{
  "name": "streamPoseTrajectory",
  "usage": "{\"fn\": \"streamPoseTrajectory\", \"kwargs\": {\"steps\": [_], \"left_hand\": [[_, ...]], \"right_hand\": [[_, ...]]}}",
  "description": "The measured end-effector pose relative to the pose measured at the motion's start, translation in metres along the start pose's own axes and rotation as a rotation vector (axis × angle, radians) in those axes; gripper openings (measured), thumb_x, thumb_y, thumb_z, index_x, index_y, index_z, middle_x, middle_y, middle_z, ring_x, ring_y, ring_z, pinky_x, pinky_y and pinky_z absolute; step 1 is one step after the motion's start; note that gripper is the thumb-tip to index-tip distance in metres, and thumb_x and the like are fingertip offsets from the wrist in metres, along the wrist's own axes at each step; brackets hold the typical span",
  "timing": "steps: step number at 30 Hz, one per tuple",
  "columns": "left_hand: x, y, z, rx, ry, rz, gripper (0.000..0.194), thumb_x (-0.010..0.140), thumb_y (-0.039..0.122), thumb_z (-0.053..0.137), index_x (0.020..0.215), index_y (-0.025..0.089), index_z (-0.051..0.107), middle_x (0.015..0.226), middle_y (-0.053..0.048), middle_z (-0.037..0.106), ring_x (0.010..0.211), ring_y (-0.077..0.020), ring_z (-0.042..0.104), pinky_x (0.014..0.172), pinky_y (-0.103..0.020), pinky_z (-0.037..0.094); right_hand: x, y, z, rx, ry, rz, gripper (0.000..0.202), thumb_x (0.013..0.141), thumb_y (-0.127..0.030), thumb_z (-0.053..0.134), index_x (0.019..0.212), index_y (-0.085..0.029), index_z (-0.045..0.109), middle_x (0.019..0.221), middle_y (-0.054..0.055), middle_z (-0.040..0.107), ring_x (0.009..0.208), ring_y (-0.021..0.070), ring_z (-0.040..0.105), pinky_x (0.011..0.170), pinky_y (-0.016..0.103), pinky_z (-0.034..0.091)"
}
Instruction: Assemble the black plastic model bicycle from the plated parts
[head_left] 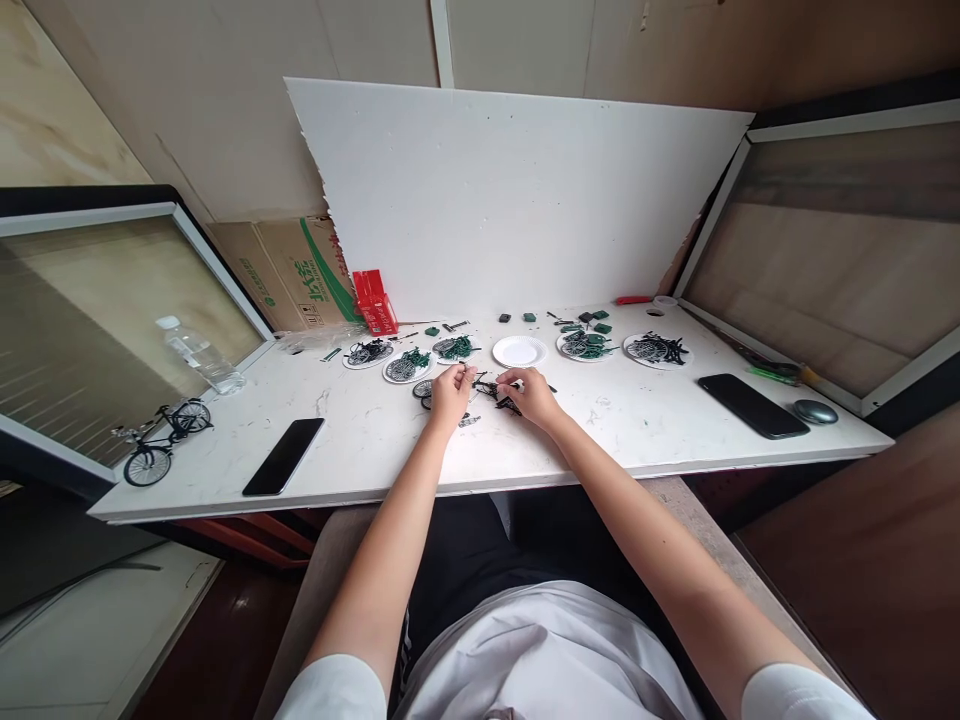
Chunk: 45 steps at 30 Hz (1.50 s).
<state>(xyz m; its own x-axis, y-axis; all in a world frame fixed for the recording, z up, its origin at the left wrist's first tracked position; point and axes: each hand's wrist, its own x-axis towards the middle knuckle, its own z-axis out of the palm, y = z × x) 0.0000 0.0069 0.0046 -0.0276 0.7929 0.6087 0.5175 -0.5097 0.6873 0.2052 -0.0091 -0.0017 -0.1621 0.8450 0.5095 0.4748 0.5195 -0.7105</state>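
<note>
My left hand (453, 393) is closed in a pinch over the table's near middle. What sits between its fingertips is too small to make out. My right hand (531, 397) has its fingers closed on a black model bicycle frame (487, 388), which stretches toward the left hand and is partly covered by the right fingers. Small black wheels (422, 390) lie just left of the left hand. Below and between the hands rest a few tiny silver-grey parts (469, 420).
Paper plates of bicycle parts line the back, including a left plate (407, 366) and a right plate (660, 350). A bare plate (519, 351) stands mid-row. Phones (283, 457) (752, 405) flank the hands. A model bicycle (163, 437) and bottle (201, 355) stand left.
</note>
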Motion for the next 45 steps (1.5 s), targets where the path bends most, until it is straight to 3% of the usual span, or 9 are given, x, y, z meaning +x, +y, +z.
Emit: {"fn": "streamPoseTrajectory", "kwargs": {"steps": [3, 8, 12, 15, 21, 27, 36, 42, 45], "left_hand": [[0.000, -0.001, 0.000, 0.023, -0.003, -0.009, 0.038, 0.098, 0.056, 0.058, 0.082, 0.022, 0.062, 0.062, 0.000, 0.061, 0.057, -0.0163, 0.054, 0.059, -0.027, 0.040], [-0.001, 0.000, -0.001, 0.024, -0.024, -0.031, 0.038, 0.101, 0.056, 0.055, 0.084, 0.022, 0.062, 0.067, -0.002, 0.066, 0.062, -0.0181, 0.062, 0.063, -0.027, 0.044], [-0.001, 0.000, -0.001, 0.037, -0.035, -0.035, 0.037, 0.101, 0.055, 0.055, 0.084, 0.022, 0.062, 0.066, -0.002, 0.067, 0.063, -0.0193, 0.064, 0.063, -0.028, 0.044], [-0.001, -0.001, -0.001, 0.033, -0.050, -0.041, 0.038, 0.101, 0.056, 0.055, 0.084, 0.023, 0.062, 0.067, -0.002, 0.067, 0.066, -0.0208, 0.068, 0.062, -0.028, 0.044], [-0.002, 0.001, -0.002, 0.016, -0.071, -0.075, 0.037, 0.102, 0.056, 0.054, 0.088, 0.023, 0.064, 0.066, -0.002, 0.067, 0.070, -0.0229, 0.074, 0.062, -0.028, 0.044], [-0.003, 0.001, -0.002, 0.023, -0.080, -0.083, 0.040, 0.101, 0.059, 0.053, 0.090, 0.023, 0.064, 0.065, -0.001, 0.067, 0.068, -0.0223, 0.073, 0.062, -0.029, 0.044], [-0.003, 0.002, -0.002, 0.026, -0.076, -0.077, 0.039, 0.101, 0.060, 0.053, 0.091, 0.024, 0.064, 0.063, -0.001, 0.066, 0.064, -0.0219, 0.070, 0.064, -0.030, 0.044], [-0.003, 0.003, -0.003, 0.032, -0.081, -0.078, 0.038, 0.101, 0.058, 0.054, 0.089, 0.024, 0.065, 0.060, 0.000, 0.064, 0.064, -0.0218, 0.070, 0.064, -0.030, 0.044], [-0.003, 0.004, -0.003, 0.021, -0.089, -0.080, 0.037, 0.102, 0.057, 0.053, 0.089, 0.024, 0.064, 0.062, 0.000, 0.065, 0.064, -0.0215, 0.070, 0.062, -0.029, 0.043]], "right_hand": [[0.001, 0.001, -0.001, 0.025, 0.029, 0.029, 0.012, 0.096, -0.027, 0.068, 0.100, -0.018, 0.076, 0.107, 0.009, 0.075, 0.101, 0.0237, 0.068, 0.095, 0.037, 0.052], [0.001, 0.005, -0.004, -0.116, 0.111, 0.094, 0.012, 0.097, -0.025, 0.067, 0.103, -0.021, 0.077, 0.110, 0.008, 0.074, 0.117, 0.0297, 0.059, 0.101, 0.042, 0.047], [0.000, 0.008, -0.003, -0.241, 0.055, 0.141, 0.015, 0.097, -0.020, 0.066, 0.104, -0.021, 0.078, 0.104, 0.010, 0.074, 0.119, 0.0324, 0.056, 0.101, 0.043, 0.043], [-0.002, 0.009, -0.002, -0.266, -0.002, 0.139, 0.017, 0.100, -0.027, 0.063, 0.104, -0.021, 0.078, 0.102, 0.011, 0.074, 0.119, 0.0332, 0.054, 0.099, 0.041, 0.042], [0.001, 0.007, -0.004, -0.266, 0.016, 0.152, 0.033, 0.106, -0.036, 0.049, 0.092, -0.018, 0.072, 0.092, 0.011, 0.072, 0.107, 0.0291, 0.055, 0.086, 0.032, 0.041], [-0.001, -0.001, -0.007, -0.301, -0.079, 0.221, 0.038, 0.107, -0.039, 0.047, 0.079, -0.019, 0.061, 0.073, 0.004, 0.066, 0.066, 0.0166, 0.050, 0.065, 0.026, 0.033], [-0.003, -0.005, -0.007, 0.013, -0.124, 0.167, 0.042, 0.111, -0.046, 0.043, 0.100, -0.018, 0.072, 0.089, 0.005, 0.077, 0.075, 0.0175, 0.067, 0.072, 0.024, 0.047], [0.000, 0.006, -0.012, -0.194, -0.007, 0.233, 0.042, 0.110, -0.046, 0.045, 0.097, -0.017, 0.074, 0.090, 0.009, 0.076, 0.080, 0.0202, 0.066, 0.072, 0.026, 0.044], [0.000, 0.008, -0.012, -0.246, -0.015, 0.250, 0.042, 0.109, -0.046, 0.046, 0.093, -0.017, 0.073, 0.085, 0.010, 0.074, 0.076, 0.0202, 0.063, 0.071, 0.026, 0.042]]}}
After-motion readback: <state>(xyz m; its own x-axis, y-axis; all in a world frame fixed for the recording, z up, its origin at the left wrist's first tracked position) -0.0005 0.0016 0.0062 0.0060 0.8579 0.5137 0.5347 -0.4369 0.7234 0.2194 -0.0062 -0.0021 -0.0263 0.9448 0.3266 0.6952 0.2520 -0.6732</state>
